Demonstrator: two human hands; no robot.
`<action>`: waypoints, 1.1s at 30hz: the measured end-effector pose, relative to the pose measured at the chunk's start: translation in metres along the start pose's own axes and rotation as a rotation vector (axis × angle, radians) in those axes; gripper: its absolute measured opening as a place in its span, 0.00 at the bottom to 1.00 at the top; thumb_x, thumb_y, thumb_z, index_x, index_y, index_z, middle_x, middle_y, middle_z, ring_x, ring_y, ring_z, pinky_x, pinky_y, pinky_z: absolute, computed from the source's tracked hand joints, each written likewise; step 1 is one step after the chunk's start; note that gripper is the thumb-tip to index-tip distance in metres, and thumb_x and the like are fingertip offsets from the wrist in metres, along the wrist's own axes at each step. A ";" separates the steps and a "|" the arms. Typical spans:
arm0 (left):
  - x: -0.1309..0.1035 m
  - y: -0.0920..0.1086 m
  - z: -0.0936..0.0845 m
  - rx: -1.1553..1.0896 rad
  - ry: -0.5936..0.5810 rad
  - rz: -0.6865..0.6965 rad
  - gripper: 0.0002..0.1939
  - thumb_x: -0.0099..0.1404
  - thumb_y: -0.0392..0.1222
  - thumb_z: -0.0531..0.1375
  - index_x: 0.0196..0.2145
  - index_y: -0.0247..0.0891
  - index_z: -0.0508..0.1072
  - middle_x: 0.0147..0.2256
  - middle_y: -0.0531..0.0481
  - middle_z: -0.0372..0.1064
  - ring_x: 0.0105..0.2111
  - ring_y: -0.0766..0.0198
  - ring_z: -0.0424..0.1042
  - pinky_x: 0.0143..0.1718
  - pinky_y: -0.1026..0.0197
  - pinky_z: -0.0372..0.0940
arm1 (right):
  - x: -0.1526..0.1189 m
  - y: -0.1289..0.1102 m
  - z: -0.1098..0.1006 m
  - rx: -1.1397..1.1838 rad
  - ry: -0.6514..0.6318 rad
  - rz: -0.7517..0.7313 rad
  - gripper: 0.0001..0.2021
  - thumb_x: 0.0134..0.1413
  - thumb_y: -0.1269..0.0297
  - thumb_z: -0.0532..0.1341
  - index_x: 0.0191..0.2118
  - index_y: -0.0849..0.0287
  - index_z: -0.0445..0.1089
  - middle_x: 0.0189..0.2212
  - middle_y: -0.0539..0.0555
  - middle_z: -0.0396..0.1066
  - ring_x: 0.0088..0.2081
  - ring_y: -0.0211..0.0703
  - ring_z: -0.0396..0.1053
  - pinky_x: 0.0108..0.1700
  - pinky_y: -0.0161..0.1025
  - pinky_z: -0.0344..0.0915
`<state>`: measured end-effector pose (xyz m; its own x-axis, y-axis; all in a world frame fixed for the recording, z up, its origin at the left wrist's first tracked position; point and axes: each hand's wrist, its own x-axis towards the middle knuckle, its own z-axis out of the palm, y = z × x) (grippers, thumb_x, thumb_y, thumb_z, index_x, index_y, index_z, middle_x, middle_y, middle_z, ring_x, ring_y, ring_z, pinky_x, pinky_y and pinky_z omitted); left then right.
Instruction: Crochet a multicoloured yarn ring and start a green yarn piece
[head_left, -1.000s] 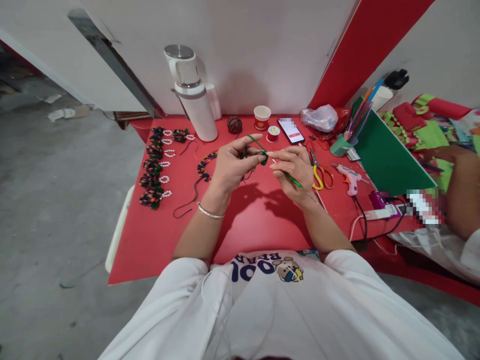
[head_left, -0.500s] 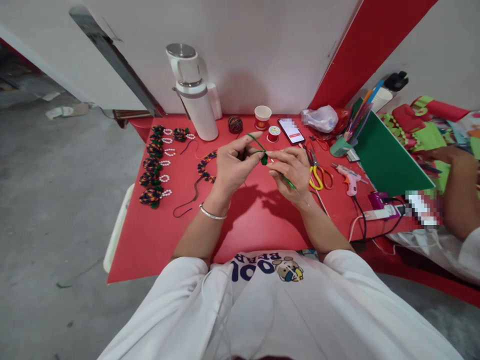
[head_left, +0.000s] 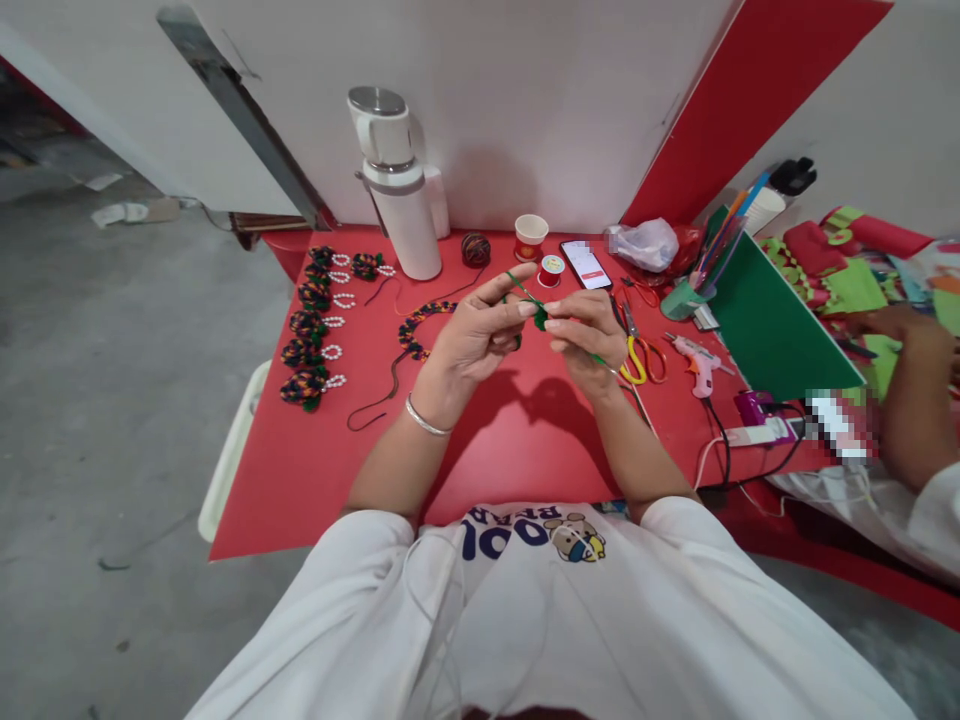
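My left hand [head_left: 480, 335] is closed, with a strand of green yarn [head_left: 520, 284] running over its raised index finger. A small green crochet piece [head_left: 540, 318] sits between the fingertips of both hands. My right hand [head_left: 589, 345] grips a thin crochet hook [head_left: 606, 364] with a green handle, which sticks out below the palm. The hook's tip end reaches the yarn by the left thumb. Behind my left hand, partly covered by it, lies a curved multicoloured crocheted strip [head_left: 409, 330] with a loose tail.
Multicoloured crocheted pieces with white bead loops [head_left: 304, 352] line the table's left side. Behind stand a white flask [head_left: 405, 215], yarn ball [head_left: 475, 250], paper cup [head_left: 531, 238], spool [head_left: 551, 270] and phone [head_left: 585, 264]. Rightward are scissors [head_left: 634, 360], a glue gun [head_left: 699, 365] and another person's arm [head_left: 919, 390].
Both hands have shifted slightly right in view. The left palm has turned more towards me, its fingers curled, and the yarn strand now runs at a steeper slant down to the piece.
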<state>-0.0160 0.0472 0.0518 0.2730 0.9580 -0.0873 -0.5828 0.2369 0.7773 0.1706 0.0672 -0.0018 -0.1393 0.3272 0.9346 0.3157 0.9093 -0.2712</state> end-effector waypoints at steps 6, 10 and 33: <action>0.004 -0.006 0.001 0.097 0.064 0.162 0.27 0.44 0.32 0.78 0.44 0.39 0.85 0.18 0.63 0.61 0.16 0.77 0.50 0.18 0.67 0.43 | 0.021 0.006 -0.028 0.112 -0.257 0.001 0.11 0.69 0.50 0.65 0.52 0.36 0.81 0.46 0.48 0.83 0.48 0.48 0.79 0.54 0.56 0.77; 0.009 -0.013 -0.001 0.223 0.122 0.315 0.26 0.45 0.34 0.78 0.45 0.39 0.86 0.18 0.61 0.63 0.18 0.76 0.52 0.20 0.66 0.48 | 0.024 0.002 -0.036 0.027 -0.332 -0.046 0.10 0.69 0.56 0.66 0.53 0.38 0.79 0.50 0.48 0.84 0.50 0.48 0.77 0.55 0.54 0.75; 0.007 -0.011 -0.004 0.234 -0.038 0.270 0.22 0.44 0.35 0.78 0.41 0.41 0.88 0.23 0.55 0.69 0.18 0.75 0.57 0.17 0.67 0.49 | 0.010 -0.008 -0.030 0.610 -0.163 0.512 0.14 0.67 0.44 0.65 0.39 0.48 0.79 0.43 0.52 0.85 0.48 0.49 0.82 0.53 0.54 0.80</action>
<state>-0.0111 0.0523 0.0399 0.1638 0.9734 0.1602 -0.4481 -0.0713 0.8911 0.1951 0.0557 0.0167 -0.2661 0.7314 0.6279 -0.1833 0.6011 -0.7778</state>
